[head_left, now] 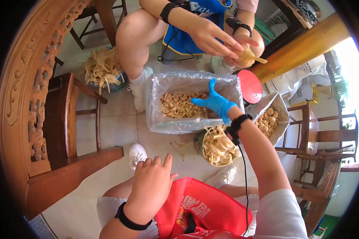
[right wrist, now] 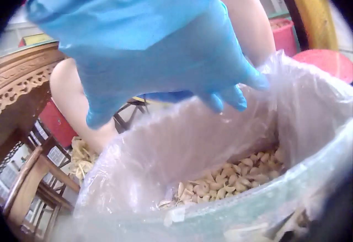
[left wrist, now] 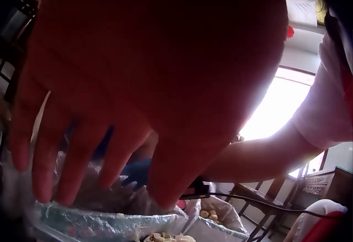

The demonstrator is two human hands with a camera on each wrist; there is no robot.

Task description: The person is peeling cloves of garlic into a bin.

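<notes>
My right hand [head_left: 217,104], in a blue glove, is held over a plastic-lined box [head_left: 169,126] with thumb and fingers spread and nothing in its grasp. Peeled-looking garlic cloves [head_left: 177,104] cover the bottom of that box; the right wrist view shows the cloves [right wrist: 234,178] below the gloved fingers [right wrist: 234,97]. Bare and empty, my left hand [head_left: 150,185] hovers over my lap beside the red apron [head_left: 203,205], its fingers loosely extended. In the left wrist view this hand [left wrist: 149,87] is dark, fingers pointing down.
Opposite, another person's hands [head_left: 213,40] hold a garlic bulb [head_left: 246,57] by its stalk end. A basket of husks [head_left: 220,148] stands beside the box, a second lined box of garlic bulbs [head_left: 268,121] to the right. A red stool [head_left: 250,85], wooden chairs [head_left: 70,119] and another husk bucket [head_left: 103,69] surround them.
</notes>
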